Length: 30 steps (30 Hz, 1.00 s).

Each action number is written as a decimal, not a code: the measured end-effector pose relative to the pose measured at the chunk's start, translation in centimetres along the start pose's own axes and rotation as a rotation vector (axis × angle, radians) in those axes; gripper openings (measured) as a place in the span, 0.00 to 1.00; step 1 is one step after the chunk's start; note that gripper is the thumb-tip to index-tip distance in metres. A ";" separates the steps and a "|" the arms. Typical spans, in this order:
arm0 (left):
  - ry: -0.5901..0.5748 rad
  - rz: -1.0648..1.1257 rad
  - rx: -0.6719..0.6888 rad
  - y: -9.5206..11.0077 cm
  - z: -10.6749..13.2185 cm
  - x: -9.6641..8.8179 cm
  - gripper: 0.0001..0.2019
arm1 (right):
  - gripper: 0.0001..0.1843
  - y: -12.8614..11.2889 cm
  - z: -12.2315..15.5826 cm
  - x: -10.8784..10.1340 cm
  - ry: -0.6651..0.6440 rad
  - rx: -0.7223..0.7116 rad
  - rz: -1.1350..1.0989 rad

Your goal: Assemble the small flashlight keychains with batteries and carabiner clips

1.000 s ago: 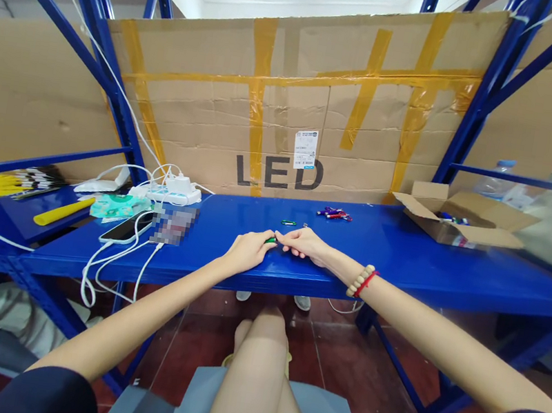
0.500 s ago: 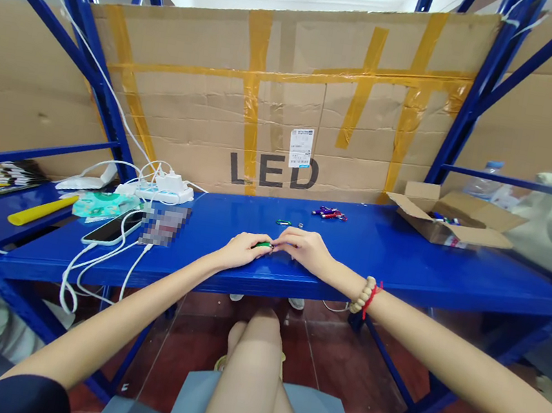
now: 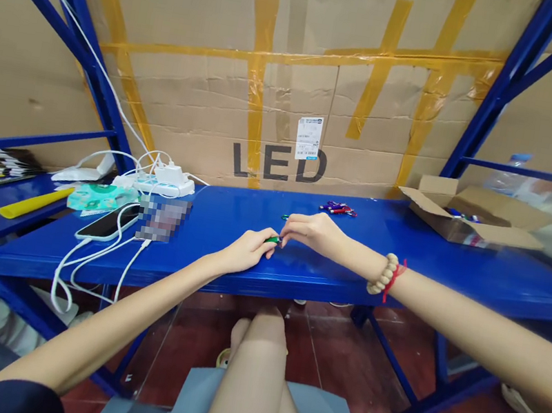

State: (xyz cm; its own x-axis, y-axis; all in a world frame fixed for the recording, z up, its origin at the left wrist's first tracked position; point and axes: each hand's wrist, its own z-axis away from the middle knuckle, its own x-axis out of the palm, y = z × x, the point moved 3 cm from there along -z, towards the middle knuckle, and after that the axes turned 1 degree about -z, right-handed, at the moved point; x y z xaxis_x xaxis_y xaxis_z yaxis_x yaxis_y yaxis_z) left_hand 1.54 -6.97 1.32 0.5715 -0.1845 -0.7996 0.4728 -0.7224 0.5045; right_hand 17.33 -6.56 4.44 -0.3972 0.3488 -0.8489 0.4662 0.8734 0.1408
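Observation:
My left hand (image 3: 244, 250) is closed around a small, slim green piece with a shine (image 3: 273, 239), whose end sticks out past the thumb and finger. Thumb and fingertips of my right hand (image 3: 314, 232) pinch together right at that end; a tiny dark or metallic bit shows there, too small to name. Both hands are just above the front part of the blue table (image 3: 233, 210). Behind the right fingertips lies another small green piece (image 3: 285, 217), partly covered by the hand. Farther back is a little pile of purple and red shiny pieces (image 3: 339, 209).
An open cardboard box (image 3: 453, 228) with small coloured pieces stands at the back right. On the left lie a phone (image 3: 108, 222), white cables, a power strip (image 3: 167, 184), a teal packet (image 3: 99, 197) and a yellow stick (image 3: 35, 202). Cardboard (image 3: 192, 102) walls off the back.
The view has tipped downward a little. My right fingers have shifted and now cover more of the area behind them; the green piece in my left hand points slightly more upward.

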 end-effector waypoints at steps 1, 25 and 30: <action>0.002 -0.001 0.008 0.0 0.0 0.0 0.09 | 0.12 0.0 -0.1 0.1 -0.065 -0.035 0.055; 0.403 -0.149 0.105 2.0 0.1 -2.3 0.10 | 0.18 -1.4 -0.8 -2.1 -0.006 0.230 -0.211; 0.338 -0.074 0.069 2.3 -1.5 -4.6 0.12 | 0.19 0.1 -2.7 -3.6 0.061 0.264 -0.166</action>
State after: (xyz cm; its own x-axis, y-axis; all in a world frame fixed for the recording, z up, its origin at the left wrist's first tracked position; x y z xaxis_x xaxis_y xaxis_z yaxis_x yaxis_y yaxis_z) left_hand 1.00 -6.74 6.61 0.7327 0.0925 -0.6742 0.4812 -0.7709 0.4172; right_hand 16.70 -6.84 8.86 -0.5279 0.2355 -0.8160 0.5766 0.8048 -0.1408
